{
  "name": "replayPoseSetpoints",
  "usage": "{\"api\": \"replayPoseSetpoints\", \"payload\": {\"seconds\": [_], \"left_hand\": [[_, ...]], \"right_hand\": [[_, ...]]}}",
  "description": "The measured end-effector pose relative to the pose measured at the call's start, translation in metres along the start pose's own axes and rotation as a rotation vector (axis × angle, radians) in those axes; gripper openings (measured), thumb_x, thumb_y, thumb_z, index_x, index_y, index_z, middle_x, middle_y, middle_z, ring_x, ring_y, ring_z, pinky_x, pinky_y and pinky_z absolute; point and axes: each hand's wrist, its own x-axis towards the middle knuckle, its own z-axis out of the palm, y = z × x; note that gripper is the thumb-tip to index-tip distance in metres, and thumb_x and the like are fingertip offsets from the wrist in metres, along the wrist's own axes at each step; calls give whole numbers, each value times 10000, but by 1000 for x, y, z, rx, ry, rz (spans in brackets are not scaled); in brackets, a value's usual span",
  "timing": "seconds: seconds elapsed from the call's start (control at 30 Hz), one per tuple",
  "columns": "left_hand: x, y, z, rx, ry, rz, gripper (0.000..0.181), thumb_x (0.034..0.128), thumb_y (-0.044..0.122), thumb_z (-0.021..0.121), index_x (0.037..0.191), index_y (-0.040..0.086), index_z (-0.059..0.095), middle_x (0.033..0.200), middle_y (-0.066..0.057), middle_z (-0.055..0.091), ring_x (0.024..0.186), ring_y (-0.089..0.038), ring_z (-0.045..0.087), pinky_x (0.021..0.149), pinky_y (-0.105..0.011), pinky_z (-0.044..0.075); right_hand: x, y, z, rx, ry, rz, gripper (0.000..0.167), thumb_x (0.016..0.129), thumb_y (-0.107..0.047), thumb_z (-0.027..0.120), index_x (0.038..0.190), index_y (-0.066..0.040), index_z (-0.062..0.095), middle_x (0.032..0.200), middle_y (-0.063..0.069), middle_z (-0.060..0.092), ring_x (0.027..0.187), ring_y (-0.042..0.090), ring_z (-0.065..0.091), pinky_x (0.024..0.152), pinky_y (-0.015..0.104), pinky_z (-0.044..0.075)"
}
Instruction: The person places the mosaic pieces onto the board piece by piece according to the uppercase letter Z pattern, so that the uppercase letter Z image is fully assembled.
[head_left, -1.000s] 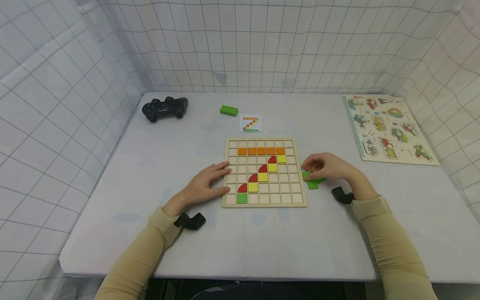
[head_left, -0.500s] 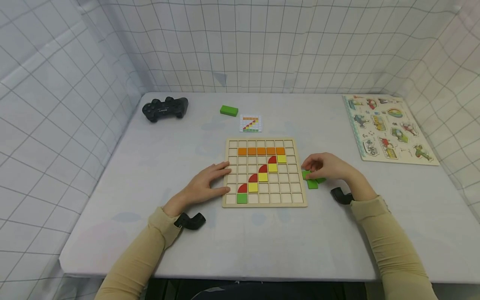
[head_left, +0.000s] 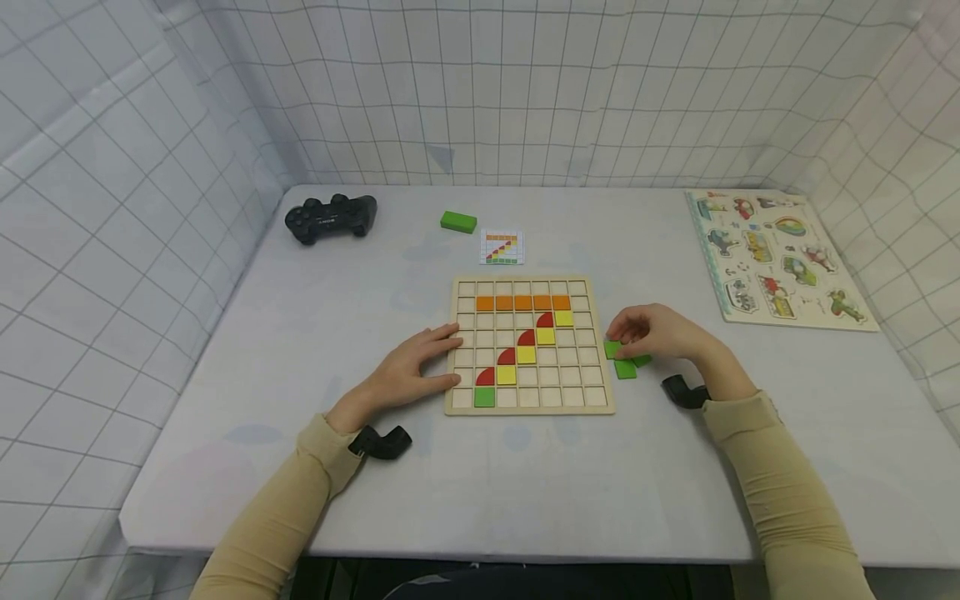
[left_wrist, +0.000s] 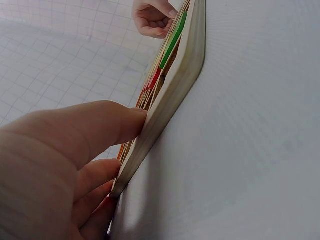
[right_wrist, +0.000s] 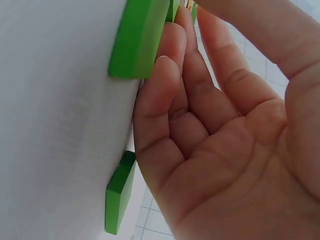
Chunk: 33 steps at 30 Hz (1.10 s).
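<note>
The wooden grid board (head_left: pixel 529 409) lies on the table with orange, yellow, red and green pieces in its cells. My left hand (head_left: pixel 411 367) rests at its left edge, fingers extended, thumb (left_wrist: pixel 112 122) on the frame in the left wrist view. Right of the board, my right hand (head_left: pixel 656 335) is bent over several loose green tiles. Thumb and forefinger pinch a green square tile (head_left: pixel 612 350) there. Another green tile (head_left: pixel 626 369) lies just below it. In the right wrist view the fingertips are partly out of frame, and a separate green tile (right_wrist: pixel 120 195) lies beneath the hand.
Behind the board lie a small pattern card (head_left: pixel 502 247) and a green block (head_left: pixel 458 222). A black game controller (head_left: pixel 331 218) is at the back left, a picture puzzle board (head_left: pixel 780 258) at the back right. Grid-patterned cloth walls (head_left: pixel 517 100) enclose the table.
My right hand's fingertips have shifted very slightly to the right over the green tiles. The left hand and the board have stayed in place.
</note>
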Motion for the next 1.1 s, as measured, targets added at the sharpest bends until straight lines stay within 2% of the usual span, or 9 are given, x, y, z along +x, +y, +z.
{"api": "replayPoseSetpoints", "payload": {"seconds": [0.27, 0.47, 0.73, 0.9, 1.1], "left_hand": [[-1, 1, -1, 6, 1, 5, 607, 865, 327, 674, 1368, 40, 488, 1500, -79, 320, 1384, -263, 252, 1161, -373, 166], [-1, 2, -2, 7, 1, 0, 603, 865, 324, 674, 1364, 38, 492, 1498, -81, 322, 1383, -265, 252, 1160, -382, 169], [0, 2, 0, 0, 1, -6, 608, 862, 323, 675, 1366, 37, 490, 1500, -78, 320, 1383, -266, 253, 1161, -375, 164], [0, 1, 0, -4, 3, -5, 616, 861, 330, 674, 1369, 37, 486, 1502, -71, 318, 1383, -261, 252, 1161, -371, 164], [0, 1, -1, -20, 0, -9, 625, 862, 335, 675, 1377, 41, 477, 1503, -62, 316, 1386, -246, 248, 1161, -359, 163]], "right_hand": [[0, -1, 0, -22, 3, -18, 234, 772, -89, 763, 967, -19, 655, 828, 53, 614, 744, 189, 531, 643, 259, 472], [0, -3, 0, -30, -13, -1, 215, 770, -101, 768, 940, -39, 652, 761, 47, 586, 696, 196, 516, 604, 266, 454], [-5, -5, -6, -63, -54, 3, 208, 828, -196, 729, 963, -48, 674, 809, 35, 618, 749, 190, 531, 659, 284, 463], [-5, -4, -8, -46, -61, 5, 185, 851, -186, 709, 975, -51, 686, 814, 37, 631, 735, 169, 533, 651, 264, 462], [-3, -8, -9, -21, -68, -35, 146, 857, -163, 702, 947, -51, 680, 799, 47, 633, 694, 162, 527, 623, 253, 460]]}}
